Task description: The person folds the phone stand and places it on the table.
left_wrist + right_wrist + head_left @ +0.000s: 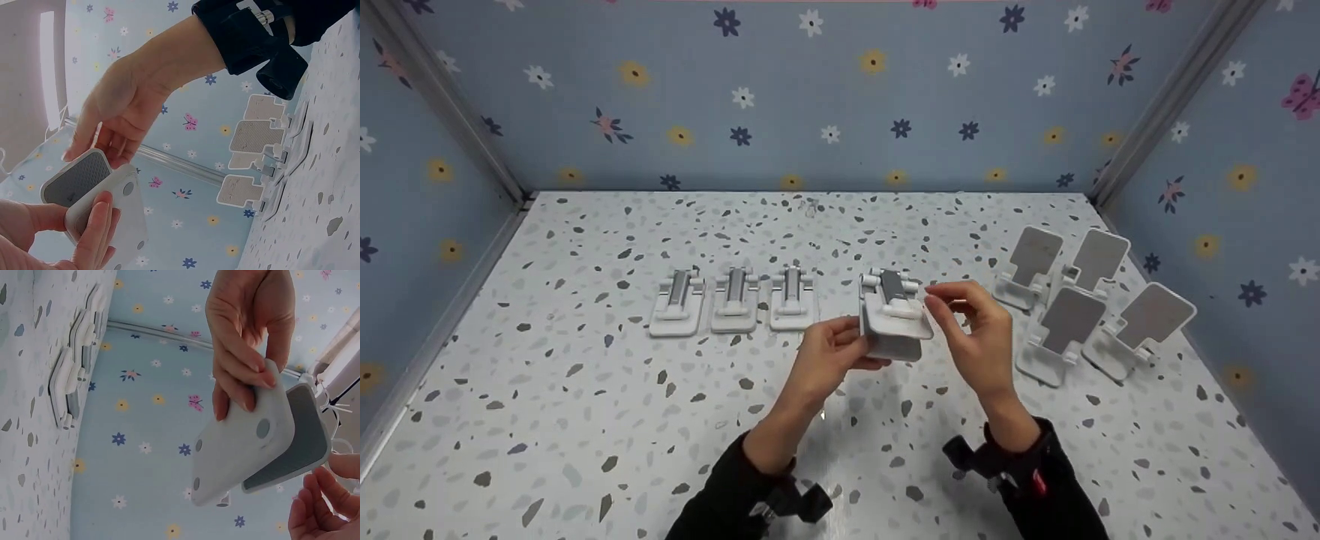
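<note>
In the head view my left hand [836,349] grips a white folding phone stand [898,322] above the table. The stand is partly folded, with a gap between its two plates. The left wrist view shows the fingers on the white plate with round pads [128,188], and a grey-lined plate [79,179] beside it. Just right of the stand is my right hand [979,334], fingers bent and thumb near the index finger. Its fingertips are close to the stand's edge in the right wrist view; contact is hard to tell.
Three folded phone stands lie in a row on the left, the nearest to me being a folded stand [793,300]. Several unfolded stands, among them a raised one [1069,322], stand at the right. Flowered panels [840,97] enclose the speckled table [607,420].
</note>
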Tool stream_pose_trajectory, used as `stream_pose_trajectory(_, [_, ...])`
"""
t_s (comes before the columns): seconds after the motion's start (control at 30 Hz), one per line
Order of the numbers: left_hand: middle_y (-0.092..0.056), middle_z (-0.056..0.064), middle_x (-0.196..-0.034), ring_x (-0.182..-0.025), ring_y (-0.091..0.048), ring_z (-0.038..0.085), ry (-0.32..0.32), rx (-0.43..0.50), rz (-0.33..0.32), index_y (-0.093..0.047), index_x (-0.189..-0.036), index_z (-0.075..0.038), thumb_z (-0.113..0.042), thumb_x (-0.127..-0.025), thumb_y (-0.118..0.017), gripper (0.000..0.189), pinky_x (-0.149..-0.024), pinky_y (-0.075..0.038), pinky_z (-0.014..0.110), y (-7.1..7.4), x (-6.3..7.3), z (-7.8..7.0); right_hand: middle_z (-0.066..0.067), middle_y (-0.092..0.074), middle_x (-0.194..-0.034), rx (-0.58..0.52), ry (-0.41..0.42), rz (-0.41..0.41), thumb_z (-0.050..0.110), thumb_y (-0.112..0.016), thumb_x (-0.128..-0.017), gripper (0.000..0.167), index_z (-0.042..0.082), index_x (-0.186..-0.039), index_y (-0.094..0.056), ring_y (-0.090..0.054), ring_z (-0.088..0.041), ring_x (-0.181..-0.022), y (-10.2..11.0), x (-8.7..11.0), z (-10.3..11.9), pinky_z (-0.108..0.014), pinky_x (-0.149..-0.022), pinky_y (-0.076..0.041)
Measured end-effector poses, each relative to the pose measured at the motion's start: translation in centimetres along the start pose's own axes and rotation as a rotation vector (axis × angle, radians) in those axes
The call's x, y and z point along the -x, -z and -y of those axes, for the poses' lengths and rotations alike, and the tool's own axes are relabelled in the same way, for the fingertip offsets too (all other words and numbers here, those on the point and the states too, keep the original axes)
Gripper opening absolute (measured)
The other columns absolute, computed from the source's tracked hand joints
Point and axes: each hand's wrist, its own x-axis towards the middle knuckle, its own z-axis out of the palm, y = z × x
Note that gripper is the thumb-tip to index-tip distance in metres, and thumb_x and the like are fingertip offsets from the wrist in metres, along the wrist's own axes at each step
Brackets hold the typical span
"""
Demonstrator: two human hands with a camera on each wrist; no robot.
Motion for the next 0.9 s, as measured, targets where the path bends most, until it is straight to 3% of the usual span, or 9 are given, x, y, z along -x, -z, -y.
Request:
stream_pose_trajectory(0.17, [-0.057, 0.031, -0.102, -0.076, -0.064, 0.030, -0.005, 0.005, -0.001, -0.044, -0.116, 0.019, 0.005, -0.085, -0.049, 0.034, -0.069, -0.055, 0.035, 0.0, 0.0, 0.0, -0.017, -0.059, -0.095, -0.037, -0.231, 0.038, 0.001, -0.060, -0.083, 0.021, -0.009, -0.102, -0.059, -0.054, -0.015, -0.086, 0.3, -0.3, -2.3, -0.021, -0.067, -0.048])
stream_pose_trajectory(0.33, [-0.057, 0.030, -0.102, -0.077, -0.064, 0.030, -0.009, 0.011, -0.011, -0.045, -0.115, 0.019, 0.005, -0.085, -0.049, 0.033, -0.068, -0.055, 0.035, 0.1, 0.0, 0.0, -0.020, -0.055, -0.102, -0.092, -0.386, 0.114, 0.004, -0.058, -0.085, 0.032, -0.008, -0.113, -0.052, -0.053, -0.020, -0.088, 0.5, -0.5, -3.7, -0.022, -0.063, -0.049])
stream_pose_trajectory(0.63, [-0.057, 0.029, -0.104, -0.082, -0.063, 0.030, -0.019, -0.008, -0.016, -0.045, -0.116, 0.017, 0.006, -0.085, -0.048, 0.033, -0.069, -0.055, 0.035, 0.1, 0.0, -0.2, -0.018, -0.053, -0.108, -0.297, -0.705, 0.365, 0.011, -0.046, -0.093, 0.040, -0.012, -0.125, -0.038, -0.059, -0.015, -0.083, 0.9, -0.8, -4.3, -0.025, -0.062, -0.053])
stream_pose_trajectory(0.73, [-0.057, 0.029, -0.105, -0.083, -0.062, 0.030, -0.021, -0.007, -0.011, -0.044, -0.117, 0.017, 0.006, -0.086, -0.047, 0.034, -0.069, -0.055, 0.035, 0.1, 0.0, -0.2, -0.017, -0.054, -0.106, -0.379, -0.771, 0.419, 0.015, -0.043, -0.094, 0.046, -0.013, -0.128, -0.032, -0.062, -0.018, -0.080, 1.0, -0.8, -4.3, -0.029, -0.064, -0.054])
stream_pose_trajectory(0.9, [-0.055, 0.030, -0.108, -0.087, -0.061, 0.030, -0.007, -0.027, -0.016, -0.042, -0.119, 0.018, 0.005, -0.086, -0.046, 0.035, -0.070, -0.054, 0.034, 0.2, 0.0, -0.2, -0.018, -0.056, -0.103, -0.420, -0.777, 0.421, 0.014, -0.043, -0.094, 0.046, -0.015, -0.127, -0.032, -0.063, -0.019, -0.078, 1.0, -0.9, -4.3, -0.029, -0.064, -0.055])
